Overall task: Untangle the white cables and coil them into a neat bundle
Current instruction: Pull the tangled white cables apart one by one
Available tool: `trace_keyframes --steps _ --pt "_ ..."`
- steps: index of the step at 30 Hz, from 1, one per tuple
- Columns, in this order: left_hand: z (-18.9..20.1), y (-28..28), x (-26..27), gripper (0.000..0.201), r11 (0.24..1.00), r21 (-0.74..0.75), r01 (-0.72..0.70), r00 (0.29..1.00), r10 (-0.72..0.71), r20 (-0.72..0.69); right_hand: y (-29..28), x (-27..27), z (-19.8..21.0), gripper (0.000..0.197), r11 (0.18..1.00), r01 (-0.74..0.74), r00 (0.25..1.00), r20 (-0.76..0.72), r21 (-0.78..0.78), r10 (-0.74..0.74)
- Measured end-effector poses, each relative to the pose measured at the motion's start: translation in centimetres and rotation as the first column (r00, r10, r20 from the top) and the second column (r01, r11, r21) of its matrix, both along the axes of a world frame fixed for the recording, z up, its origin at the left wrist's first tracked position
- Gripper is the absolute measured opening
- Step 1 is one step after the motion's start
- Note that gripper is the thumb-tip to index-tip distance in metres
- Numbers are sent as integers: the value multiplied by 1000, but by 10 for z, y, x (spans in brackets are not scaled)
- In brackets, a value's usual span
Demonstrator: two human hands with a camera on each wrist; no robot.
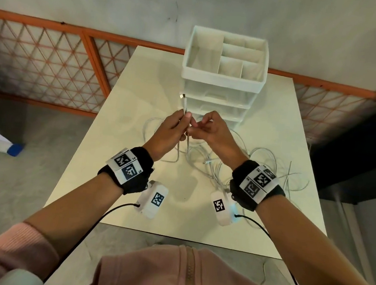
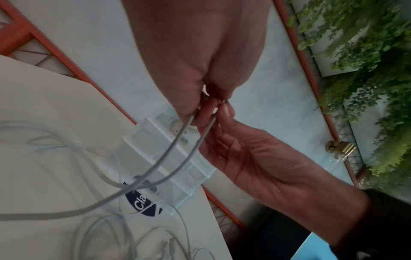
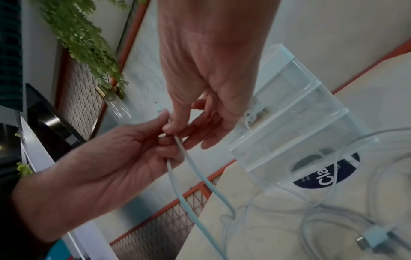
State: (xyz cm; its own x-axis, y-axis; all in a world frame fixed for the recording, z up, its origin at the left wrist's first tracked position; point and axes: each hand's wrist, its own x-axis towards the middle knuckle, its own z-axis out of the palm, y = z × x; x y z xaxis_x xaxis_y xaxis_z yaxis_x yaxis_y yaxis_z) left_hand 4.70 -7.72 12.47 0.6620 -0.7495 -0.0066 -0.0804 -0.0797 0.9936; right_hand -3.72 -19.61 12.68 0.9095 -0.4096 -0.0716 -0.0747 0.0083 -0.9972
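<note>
Several white cables [image 1: 205,165] lie tangled on the pale table [image 1: 139,86], with more loops at the right [image 1: 272,165]. My left hand [image 1: 185,118] is raised above them and grips one white cable, whose metal plug end [image 1: 182,96] sticks up past the fingers. My right hand [image 1: 198,126] pinches the same cable right beside it. In the left wrist view two strands [image 2: 177,149] hang down from the left hand [image 2: 206,95] and the right hand [image 2: 222,110]. The right wrist view shows the right hand [image 3: 175,127] and left hand [image 3: 165,142] pinching the strands [image 3: 180,186].
A white drawer organiser [image 1: 223,81] with open top compartments stands just behind the hands [image 2: 164,158] [image 3: 289,123]. A cable's plug [image 3: 373,241] lies on the table at the right. An orange lattice fence [image 1: 52,58] runs behind the table. The table's near edge [image 1: 172,238] is close to my body.
</note>
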Motion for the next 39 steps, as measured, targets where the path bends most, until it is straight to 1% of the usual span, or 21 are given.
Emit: trace_keyframes --steps 1,3,5,7,8,10,12,13,14,15,17,18,19,21,22,24,25,30,33,36,39 --pt "3 0 0 32 1000 -4 -28 999 28 31 0 0 1 39 999 -45 999 -27 24 46" --pt "14 -2 2 36 996 -45 -76 996 78 45 4 0 -1 59 980 -187 975 -106 66 194" --pt "28 -4 3 38 984 -170 -53 994 35 -107 11 3 -6 70 934 -354 922 -149 57 359" --pt "44 -5 2 38 952 -306 -24 972 -49 -228 17 6 -8 51 875 -482 862 -204 -43 465" --pt "52 -4 1 38 944 -328 -18 973 -60 -224 17 8 -10 35 839 -529 836 -248 -129 489" --pt "63 -1 4 38 934 -358 -9 980 -62 -187 8 6 -16 16 739 -588 800 -366 -329 474" --pt "72 6 13 38 923 -382 -48 983 -25 -184 -10 -1 -31 16 567 -669 725 -588 -481 358" --pt "76 11 19 38 921 -380 -81 984 14 -175 -21 -7 -38 19 490 -700 683 -687 -519 249" --pt "78 15 24 36 926 -360 -113 988 67 -139 -31 -13 -44 22 455 -697 674 -723 -555 151" --pt "77 20 29 33 939 -316 -135 991 122 -58 -41 -18 -48 25 470 -661 700 -707 -586 103" --pt "66 26 36 29 983 -130 -126 960 154 233 -52 -24 -46 26 573 -557 789 -598 -602 139" --pt "57 27 36 27 996 6 -89 929 81 362 -53 -23 -39 25 628 -526 818 -543 -574 189" --pt "48 26 35 29 988 149 -35 901 -33 432 -52 -20 -29 24 660 -514 835 -496 -548 238" --pt "31 24 28 35 934 349 69 881 -222 418 -47 -10 -2 19 694 -474 868 -418 -542 268" --pt "24 23 26 35 921 380 88 890 -244 385 -45 -5 12 15 719 -437 889 -380 -540 255" --pt "19 21 22 33 928 355 111 927 -226 300 -46 2 36 19 745 -344 933 -300 -572 201" --pt "20 20 20 34 943 313 118 942 -206 267 -48 3 44 21 728 -321 942 -284 -606 179" --pt "44 10 8 27 977 172 125 954 -166 248 -44 6 48 22 535 -360 920 -385 -764 70" --pt "46 4 5 35 974 180 134 947 -180 268 -37 9 41 12 495 -385 915 -391 -779 95" --pt "41 5 7 33 976 184 116 920 -175 349 -36 10 42 6 530 -346 929 -360 -774 81" --pt "50 10 10 21 999 25 43 908 -50 416 -37 6 42 12 671 -305 945 -300 -676 128"
